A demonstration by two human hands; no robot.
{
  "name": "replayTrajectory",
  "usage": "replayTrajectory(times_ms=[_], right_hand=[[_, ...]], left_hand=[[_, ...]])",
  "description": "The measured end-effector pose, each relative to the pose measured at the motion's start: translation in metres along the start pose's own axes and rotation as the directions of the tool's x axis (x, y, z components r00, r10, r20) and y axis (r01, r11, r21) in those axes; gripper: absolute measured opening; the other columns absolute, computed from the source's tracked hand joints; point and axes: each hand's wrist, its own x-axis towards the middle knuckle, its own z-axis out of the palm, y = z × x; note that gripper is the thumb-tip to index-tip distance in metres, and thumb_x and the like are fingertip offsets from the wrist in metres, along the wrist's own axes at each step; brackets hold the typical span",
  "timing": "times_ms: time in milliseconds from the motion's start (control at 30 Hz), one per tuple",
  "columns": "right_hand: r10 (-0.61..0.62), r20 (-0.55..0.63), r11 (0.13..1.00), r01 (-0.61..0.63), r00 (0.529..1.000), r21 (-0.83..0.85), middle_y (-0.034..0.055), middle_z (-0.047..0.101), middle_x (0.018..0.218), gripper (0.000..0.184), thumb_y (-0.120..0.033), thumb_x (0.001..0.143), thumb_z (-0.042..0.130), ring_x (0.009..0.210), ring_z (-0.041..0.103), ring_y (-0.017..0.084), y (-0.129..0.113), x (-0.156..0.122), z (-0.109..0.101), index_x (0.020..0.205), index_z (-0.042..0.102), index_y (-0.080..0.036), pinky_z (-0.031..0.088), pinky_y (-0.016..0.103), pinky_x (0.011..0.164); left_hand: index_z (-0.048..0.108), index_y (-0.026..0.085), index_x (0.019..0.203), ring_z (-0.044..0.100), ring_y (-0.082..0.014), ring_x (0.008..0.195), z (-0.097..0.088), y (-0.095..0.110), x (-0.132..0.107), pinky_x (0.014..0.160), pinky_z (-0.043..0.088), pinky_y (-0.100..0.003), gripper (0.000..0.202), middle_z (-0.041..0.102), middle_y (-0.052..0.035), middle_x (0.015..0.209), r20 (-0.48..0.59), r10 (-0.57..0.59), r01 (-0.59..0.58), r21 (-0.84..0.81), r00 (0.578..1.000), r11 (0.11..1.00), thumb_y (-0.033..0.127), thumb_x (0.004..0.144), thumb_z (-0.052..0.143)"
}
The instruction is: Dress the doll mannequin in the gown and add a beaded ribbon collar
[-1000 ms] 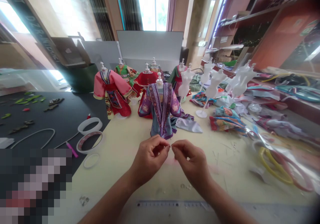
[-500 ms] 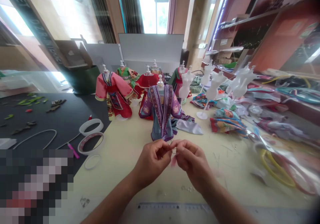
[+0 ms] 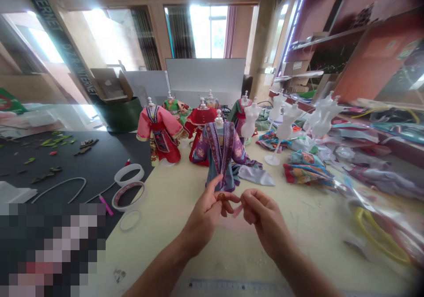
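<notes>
1. Left hand [image 3: 205, 215]: it's half open, with the thumb lifted up and away and the fingers bent in. A small brown bit [image 3: 221, 196] sits right at the fingertips, but I can't tell if it's really pinched or just resting there.
2. Right hand [image 3: 266, 222]: it's mostly closed, with the fingers curled, and seems to pinch a pink scrap [image 3: 237, 211] that sticks out toward the left hand. The 2 hands are just apart.
3. Where it's all happening: both small pieces are up in the air above the cream worktable [image 3: 155, 226], just near of a purple-and-blue robe on a dress form [image 3: 220, 158].
4. Handling tip: with bits this tiny, I'd work only with the fingertips, use light pressure, and brace the hands close together so nothing wobbles. Staying over the bare tabletop looks smart too, since a dropped piece would be easy to spot.
5. Around them: a pink robe [image 3: 159, 133] and a red one [image 3: 200, 129] stand far left of the bare white dress forms [image 3: 288, 120], folded fabric [image 3: 306, 171] lies right, and tape rolls [image 3: 128, 186] sit left.
</notes>
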Motion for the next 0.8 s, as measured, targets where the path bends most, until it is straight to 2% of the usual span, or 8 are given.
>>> replayTrajectory(times_ms=[133, 300, 433, 567, 633, 800], right_hand=[[-0.026, -0.028, 0.997, 0.024, 0.999, -0.076, -0.0037, 0.045, 0.052, 0.026, -0.038, 0.079, 0.06, 0.045, 0.031, 0.005, -0.0001, 0.0006, -0.0006, 0.069, 0.055, -0.014, 0.023, 0.021, 0.045], [-0.044, -0.019, 0.988, 0.041, 0.999, -0.146, -0.005, 0.041, 0.047, 0.026, -0.039, 0.08, 0.058, 0.045, 0.032, 0.006, 0.0022, 0.0011, -0.0007, 0.071, 0.056, -0.015, 0.023, 0.021, 0.046], [-0.061, -0.013, 0.987, 0.058, 0.998, -0.15, -0.005, 0.042, 0.047, 0.026, -0.039, 0.08, 0.058, 0.045, 0.033, 0.006, 0.0036, 0.0022, -0.0011, 0.07, 0.055, -0.015, 0.023, 0.02, 0.045], [-0.106, -0.02, 0.981, 0.102, 0.994, -0.164, -0.0048, 0.044, 0.049, 0.026, -0.038, 0.08, 0.058, 0.045, 0.033, 0.006, 0.0025, 0.0038, -0.0014, 0.069, 0.054, -0.015, 0.024, 0.02, 0.045], [-0.13, -0.034, 0.973, 0.121, 0.991, -0.194, -0.0052, 0.044, 0.048, 0.025, -0.037, 0.079, 0.058, 0.044, 0.034, 0.006, 0.0016, 0.0047, -0.0017, 0.069, 0.054, -0.015, 0.025, 0.02, 0.045], [-0.2, -0.056, 0.938, 0.174, 0.978, -0.3, -0.0041, 0.048, 0.054, 0.021, -0.035, 0.078, 0.059, 0.045, 0.038, 0.006, 0.0002, 0.0058, -0.0025, 0.069, 0.054, -0.015, 0.03, 0.02, 0.044]], left_hand=[[0.009, 0.02, 0.139, 0.062, -0.0198, 0.086, 0.0012, 0.0038, -0.0006, 0.078, 0.046, -0.037, 0.062, 0.057, -0.0146, 0.113, -0.003, -0.105, 0.101, -0.225, 0.995, 0.969, 0.017, 0.087, 0.043], [0.009, 0.017, 0.139, 0.064, -0.0238, 0.091, 0.0014, 0.0078, 0.0006, 0.085, 0.046, -0.042, 0.065, 0.055, -0.0172, 0.117, -0.008, -0.167, 0.157, -0.306, 0.986, 0.939, 0.02, 0.087, 0.048], [0.023, 0.014, 0.134, 0.063, -0.024, 0.093, 0.0008, 0.0066, 0.0026, 0.082, 0.048, -0.039, 0.055, 0.056, -0.0172, 0.117, -0.007, -0.186, 0.176, -0.293, 0.983, 0.94, 0.022, 0.086, 0.049], [0.049, 0.009, 0.111, 0.064, -0.0239, 0.09, 0.0005, 0.0035, 0.0035, 0.077, 0.05, -0.035, 0.031, 0.062, -0.0172, 0.108, 0.014, -0.192, 0.191, -0.203, 0.981, 0.96, 0.026, 0.086, 0.05], [0.054, 0.008, 0.102, 0.065, -0.0223, 0.086, 0.0004, 0.002, 0.0036, 0.074, 0.05, -0.033, 0.026, 0.065, -0.0162, 0.101, 0.024, -0.2, 0.201, -0.164, 0.979, 0.966, 0.027, 0.085, 0.05], [0.058, 0.01, 0.095, 0.066, -0.0193, 0.071, 0.0011, 0.0001, 0.0018, 0.066, 0.05, -0.031, 0.028, 0.068, -0.0126, 0.087, 0.104, -0.239, 0.25, -0.104, 0.965, 0.963, 0.034, 0.084, 0.049]])
